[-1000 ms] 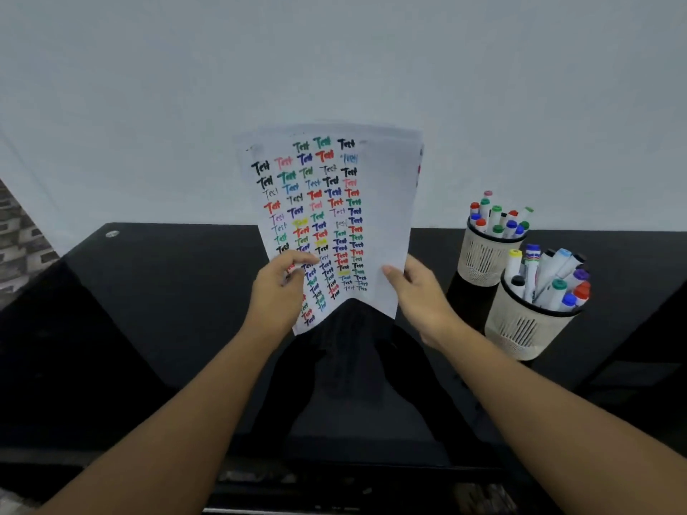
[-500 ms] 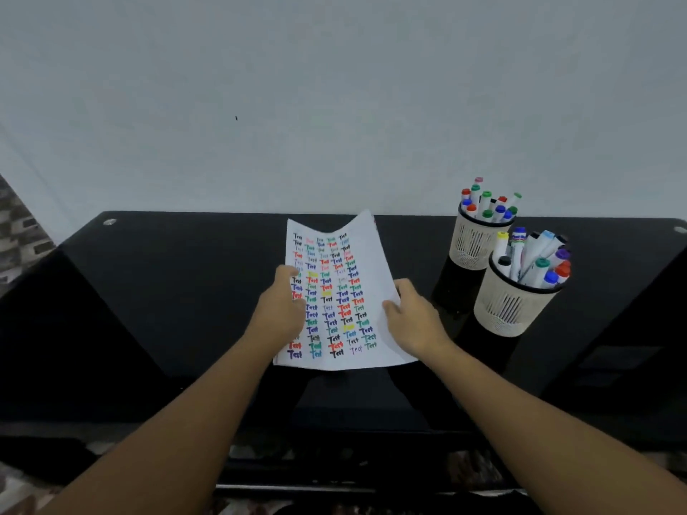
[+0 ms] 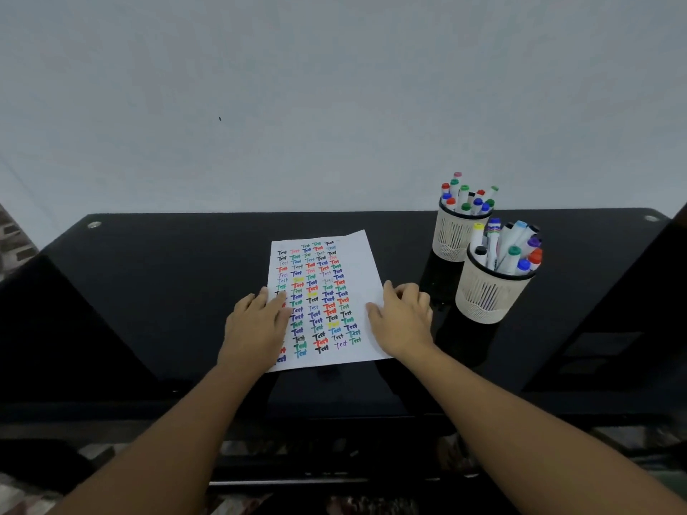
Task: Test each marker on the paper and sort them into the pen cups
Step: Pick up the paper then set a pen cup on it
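1. The left hand (image 3: 256, 328) lies flat with fingers straight on the left edge of the paper (image 3: 327, 302), holding nothing; the one sheet lies on the black surface (image 3: 167, 273), crowded with columns of coloured "Test" marks.
2. The right hand (image 3: 403, 321) rests on the paper's right edge, fingers loosely bent and spread, gripping nothing; no marker is in either hand.
3. Two pen cups stand to the right: the near pen cup (image 3: 490, 291) just beside the right hand and the far pen cup (image 3: 459, 232) touching it behind; each bristles with roughly ten capped markers (image 3: 513, 254), too overlapped for an exact count.
4. Risks, as I judge them: the smooth surface may let the sheet slide when a hand lifts; a reach rightward could knock the near cup over; little blank paper remains, so fresh marks may be hard to read.
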`<state>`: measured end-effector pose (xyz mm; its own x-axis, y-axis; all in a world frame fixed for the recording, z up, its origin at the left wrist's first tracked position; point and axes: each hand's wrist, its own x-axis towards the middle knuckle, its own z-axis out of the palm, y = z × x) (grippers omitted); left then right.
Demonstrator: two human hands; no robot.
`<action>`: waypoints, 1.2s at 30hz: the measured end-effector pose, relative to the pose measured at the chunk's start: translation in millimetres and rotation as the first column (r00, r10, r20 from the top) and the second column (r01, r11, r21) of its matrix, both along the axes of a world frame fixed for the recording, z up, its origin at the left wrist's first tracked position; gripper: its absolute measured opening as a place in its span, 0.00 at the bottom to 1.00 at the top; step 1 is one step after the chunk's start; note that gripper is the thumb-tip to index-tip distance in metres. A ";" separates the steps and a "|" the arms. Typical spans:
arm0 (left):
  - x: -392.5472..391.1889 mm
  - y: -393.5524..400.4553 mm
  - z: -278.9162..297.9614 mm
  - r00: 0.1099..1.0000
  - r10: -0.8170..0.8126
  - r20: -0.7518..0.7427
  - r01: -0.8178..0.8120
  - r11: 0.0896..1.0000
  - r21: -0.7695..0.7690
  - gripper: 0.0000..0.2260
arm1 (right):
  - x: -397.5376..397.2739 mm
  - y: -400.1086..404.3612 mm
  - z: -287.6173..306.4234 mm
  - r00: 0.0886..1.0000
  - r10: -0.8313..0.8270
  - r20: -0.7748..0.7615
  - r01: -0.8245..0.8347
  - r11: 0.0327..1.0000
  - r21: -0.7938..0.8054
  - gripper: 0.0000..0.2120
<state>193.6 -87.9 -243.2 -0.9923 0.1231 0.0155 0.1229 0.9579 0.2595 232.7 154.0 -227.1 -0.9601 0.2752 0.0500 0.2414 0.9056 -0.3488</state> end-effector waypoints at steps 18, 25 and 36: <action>-4.6 -6.3 -6.2 0.999 -0.035 -0.038 0.034 0.999 -0.036 0.32 | 82.0 60.7 -0.6 0.709 -0.534 -0.461 0.295 0.818 -0.493 0.25; 4.5 -0.5 1.8 0.999 -0.017 -0.041 0.015 0.999 -0.044 0.25 | 61.7 100.1 16.2 0.777 -0.568 -0.271 0.222 0.651 -0.726 0.58; 2.9 -2.2 5.2 0.999 0.021 -0.026 -0.018 0.992 0.122 0.30 | 46.1 93.1 11.1 0.799 -0.492 -0.346 0.118 0.693 -0.711 0.45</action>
<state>196.5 -90.1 -238.0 -0.9935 0.0991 0.0559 0.1128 0.9216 0.3715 278.8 247.1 -216.0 -0.7050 0.6892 0.1673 0.0945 0.3251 -0.9409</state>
